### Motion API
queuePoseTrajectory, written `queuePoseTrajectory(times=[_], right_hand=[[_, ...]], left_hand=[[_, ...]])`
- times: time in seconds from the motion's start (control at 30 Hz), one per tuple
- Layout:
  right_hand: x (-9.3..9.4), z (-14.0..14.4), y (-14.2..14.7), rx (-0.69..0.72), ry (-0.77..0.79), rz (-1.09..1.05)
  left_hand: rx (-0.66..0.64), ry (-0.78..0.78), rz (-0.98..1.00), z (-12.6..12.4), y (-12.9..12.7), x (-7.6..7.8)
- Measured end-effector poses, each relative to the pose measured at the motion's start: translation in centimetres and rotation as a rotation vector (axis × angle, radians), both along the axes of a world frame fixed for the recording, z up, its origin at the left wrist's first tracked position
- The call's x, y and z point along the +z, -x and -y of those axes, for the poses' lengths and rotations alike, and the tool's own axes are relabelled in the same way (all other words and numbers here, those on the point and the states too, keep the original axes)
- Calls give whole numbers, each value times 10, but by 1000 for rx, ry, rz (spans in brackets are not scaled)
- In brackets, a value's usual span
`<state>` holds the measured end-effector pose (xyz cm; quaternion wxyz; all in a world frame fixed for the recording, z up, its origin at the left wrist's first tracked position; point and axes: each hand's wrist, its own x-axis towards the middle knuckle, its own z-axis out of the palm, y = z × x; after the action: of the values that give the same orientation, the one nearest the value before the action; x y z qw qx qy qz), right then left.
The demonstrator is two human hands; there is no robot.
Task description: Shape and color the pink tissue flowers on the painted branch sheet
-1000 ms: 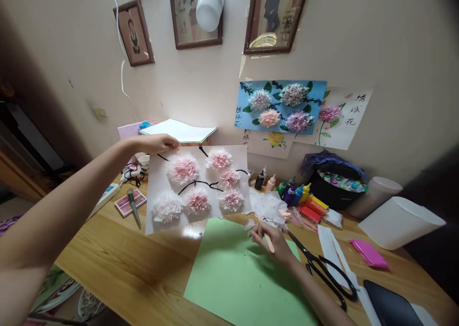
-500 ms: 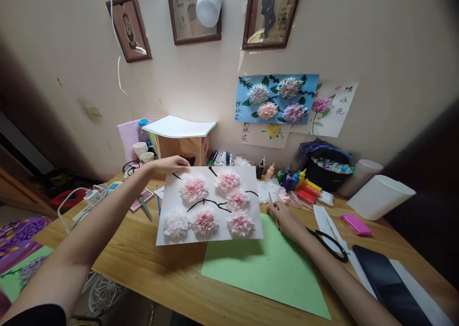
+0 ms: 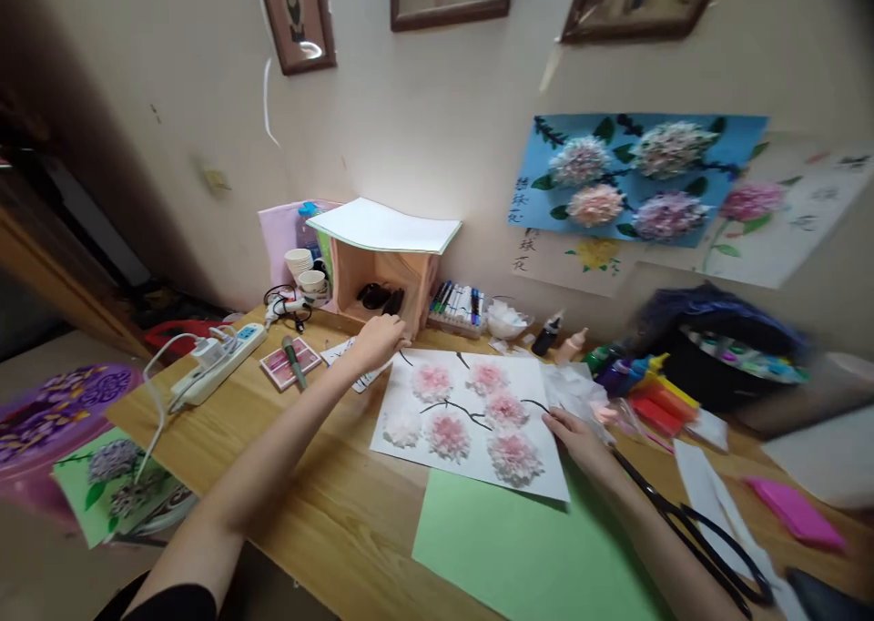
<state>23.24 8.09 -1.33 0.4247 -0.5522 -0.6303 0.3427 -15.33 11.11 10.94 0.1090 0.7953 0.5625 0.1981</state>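
Since the earlier frame the white sheet with pink paper flowers has come down from being held up off the wood and now lies flat on the counter, its near edge overlapping the far edge of the green paper sheet. The left hand rests on the sheet's far left corner, fingers curled together and pressing down on the paper near the wooden box shelf at the counter's back edge. The right hand lies on the sheet's right edge, fingers together and flat against the paper; whether it grips the edge cannot be told. Black scissors lie just right of that forearm, toward the counter's right end. Behind the sheet stand a marker set and small paint bottles. Toward the left end lie a power strip and a pink case. A blue flower picture hangs on the wall above.
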Motion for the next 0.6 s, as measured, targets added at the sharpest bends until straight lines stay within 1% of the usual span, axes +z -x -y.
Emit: queuePoseTrajectory(times=[0.07,0.13,0.2,0.23,0.27,0.3,0.33,0.37,0.43,0.47,0.5,0.57,0.6], right_hand=[[0,-6,-4,-33,24,60],[6,-4,-5,-102,10,130],[18,3,2,-248,-109,370],[26,6,11,-288,-196,473],[35,9,25,-261,-271,540],[45,11,44,-206,-343,567],[53,11,68,-99,-423,552],[61,10,97,53,-494,528],[73,4,168,363,-613,516],[76,0,207,508,-633,571],[77,-5,246,621,-662,651],[74,-14,318,847,-777,862],[70,-18,348,923,-809,881]], left_hand=[[129,-79,-10,34,28,-8],[306,-137,-18,69,65,-22],[503,-181,-28,98,103,-40],[579,-194,-30,108,121,-49],[614,-185,-49,115,137,-59],[612,-139,-75,119,151,-67],[606,-70,-90,121,163,-75],[601,7,-89,120,172,-81],[597,57,-86,113,184,-88],[596,67,-86,110,187,-90],[590,77,-84,106,189,-91],[600,88,-81,100,190,-89],[604,91,-81,99,189,-88]])
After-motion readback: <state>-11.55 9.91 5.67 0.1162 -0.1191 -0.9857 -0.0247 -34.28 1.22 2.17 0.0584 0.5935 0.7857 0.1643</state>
